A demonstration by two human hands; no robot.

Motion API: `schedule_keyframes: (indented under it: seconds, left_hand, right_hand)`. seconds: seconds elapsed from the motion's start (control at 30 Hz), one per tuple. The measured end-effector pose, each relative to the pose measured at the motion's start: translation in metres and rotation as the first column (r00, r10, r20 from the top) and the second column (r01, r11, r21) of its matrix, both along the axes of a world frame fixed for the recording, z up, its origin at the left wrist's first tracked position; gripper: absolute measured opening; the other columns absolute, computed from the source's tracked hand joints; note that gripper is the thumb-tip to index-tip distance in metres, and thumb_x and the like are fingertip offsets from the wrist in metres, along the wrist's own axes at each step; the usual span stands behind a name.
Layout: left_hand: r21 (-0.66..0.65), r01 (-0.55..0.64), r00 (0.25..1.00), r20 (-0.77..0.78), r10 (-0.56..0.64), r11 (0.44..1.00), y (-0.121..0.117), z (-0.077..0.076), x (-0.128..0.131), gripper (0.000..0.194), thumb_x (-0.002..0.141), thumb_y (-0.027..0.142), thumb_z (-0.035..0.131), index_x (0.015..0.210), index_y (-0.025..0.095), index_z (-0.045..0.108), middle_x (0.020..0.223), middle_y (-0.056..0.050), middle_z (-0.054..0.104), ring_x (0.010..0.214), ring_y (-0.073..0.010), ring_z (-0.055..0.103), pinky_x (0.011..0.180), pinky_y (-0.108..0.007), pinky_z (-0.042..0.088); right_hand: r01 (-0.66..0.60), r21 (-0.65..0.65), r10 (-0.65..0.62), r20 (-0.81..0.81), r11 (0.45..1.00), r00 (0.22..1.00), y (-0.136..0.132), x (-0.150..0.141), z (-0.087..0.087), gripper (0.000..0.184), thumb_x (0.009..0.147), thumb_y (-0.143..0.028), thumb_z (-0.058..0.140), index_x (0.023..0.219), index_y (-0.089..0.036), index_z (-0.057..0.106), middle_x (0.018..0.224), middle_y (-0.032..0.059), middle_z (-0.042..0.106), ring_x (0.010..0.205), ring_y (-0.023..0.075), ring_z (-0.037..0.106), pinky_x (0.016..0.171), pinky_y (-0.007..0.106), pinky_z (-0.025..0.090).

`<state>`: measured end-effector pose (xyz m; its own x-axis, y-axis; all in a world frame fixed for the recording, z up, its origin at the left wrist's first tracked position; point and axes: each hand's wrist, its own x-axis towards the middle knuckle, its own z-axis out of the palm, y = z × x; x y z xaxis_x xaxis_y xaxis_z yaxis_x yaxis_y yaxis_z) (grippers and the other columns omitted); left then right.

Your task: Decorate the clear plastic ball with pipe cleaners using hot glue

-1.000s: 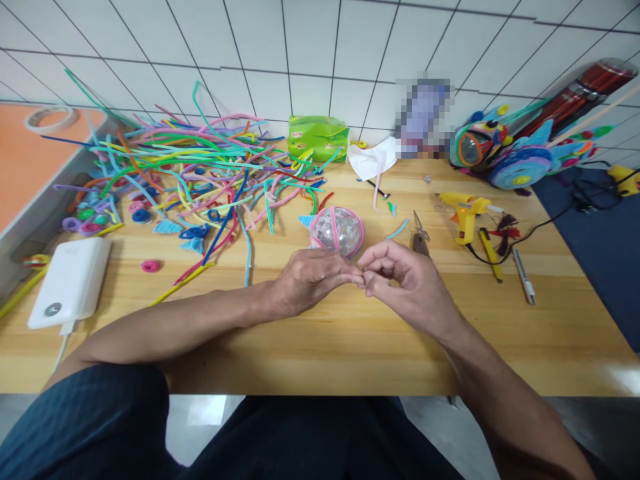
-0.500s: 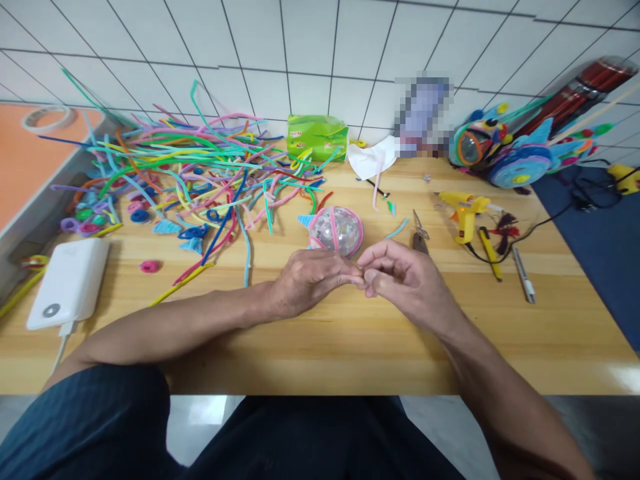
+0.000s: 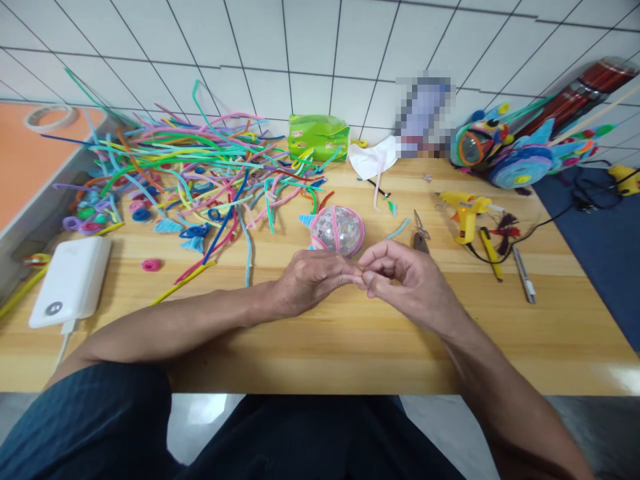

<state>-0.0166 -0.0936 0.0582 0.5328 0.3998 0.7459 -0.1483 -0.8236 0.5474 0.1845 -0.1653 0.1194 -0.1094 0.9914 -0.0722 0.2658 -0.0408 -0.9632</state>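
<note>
My left hand (image 3: 313, 281) and my right hand (image 3: 400, 277) meet fingertip to fingertip above the table, both closed in a pinch. Whatever lies between the fingertips is too small and covered to make out. Just beyond them rests a clear plastic ball (image 3: 339, 230) banded with pink pipe cleaner, with light blue pointed pieces on its left side. Right of the ball lie a short light blue pipe cleaner piece (image 3: 399, 229) and pliers (image 3: 421, 233), whose handles are partly hidden behind my right hand.
Loose pipe cleaners (image 3: 200, 160) heap at the back left, near a white power bank (image 3: 70, 283). On the right are a yellow glue gun (image 3: 467, 217) with its cord, a yellow cutter (image 3: 491, 253), a pen-like tool (image 3: 524, 275) and a decorated blue fish (image 3: 523, 167). A green tissue pack (image 3: 319, 138) stands by the wall.
The view has shifted very slightly. Both hands keep the same pinch at nearly the same spot, and the objects on the table have not moved.
</note>
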Motion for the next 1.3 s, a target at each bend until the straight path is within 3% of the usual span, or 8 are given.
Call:
schedule_keyframes:
  seconds: [0.6,0.73,0.97,1.1,1.3]
  left_hand:
    - [-0.177,0.039,0.999,0.015,-0.037,0.983,-0.005,0.005,0.002,0.023,0.108,0.033,0.072,0.098,0.016,0.082,0.091,-0.006,0.089,0.083,-0.0124,0.087,0.079,-0.017,0.068]
    - [-0.181,0.034,0.999,0.002,-0.034,0.983,-0.005,0.005,0.003,0.026,0.109,0.033,0.071,0.093,0.016,0.081,0.088,-0.006,0.088,0.077,-0.0110,0.085,0.074,-0.015,0.065]
    - [-0.217,0.059,0.998,0.045,-0.051,0.974,-0.005,0.004,0.004,0.025,0.107,0.035,0.074,0.095,0.015,0.082,0.088,-0.007,0.088,0.080,-0.0115,0.086,0.077,-0.014,0.066]
    - [-0.319,0.079,0.997,0.036,-0.071,0.945,-0.006,0.007,0.003,0.032,0.107,0.042,0.074,0.092,0.017,0.085,0.086,-0.007,0.088,0.076,-0.0115,0.085,0.073,-0.015,0.065]
    - [-0.487,0.089,0.996,0.038,-0.080,0.869,-0.008,0.007,0.005,0.043,0.103,0.055,0.077,0.087,0.016,0.085,0.084,-0.008,0.087,0.070,-0.0118,0.081,0.069,-0.018,0.064]
  right_hand:
    - [-0.076,0.009,0.076,-0.007,0.997,0.997,0.000,0.006,-0.001,0.010,0.086,-0.028,0.073,0.095,-0.023,0.070,0.072,-0.0031,0.075,0.062,0.0123,0.068,0.061,0.025,0.055]
    - [-0.046,0.030,0.045,0.024,0.998,0.999,0.000,0.006,-0.002,0.009,0.085,-0.026,0.074,0.091,-0.022,0.069,0.068,-0.0042,0.072,0.062,0.0119,0.066,0.060,0.025,0.053]
    - [-0.131,0.034,0.132,-0.012,0.991,0.991,0.000,0.010,-0.003,0.010,0.092,-0.030,0.074,0.098,-0.022,0.070,0.075,-0.0026,0.076,0.063,0.0122,0.068,0.061,0.025,0.055]
    - [-0.106,0.049,0.105,0.026,0.993,0.994,0.000,0.009,-0.002,0.007,0.090,-0.025,0.073,0.095,-0.023,0.069,0.070,-0.0045,0.072,0.062,0.0116,0.067,0.060,0.024,0.053]
    - [-0.168,0.090,0.169,-0.008,0.982,0.986,0.001,0.013,-0.004,0.010,0.095,-0.030,0.073,0.101,-0.023,0.070,0.077,-0.0018,0.077,0.065,0.0128,0.071,0.062,0.025,0.055]
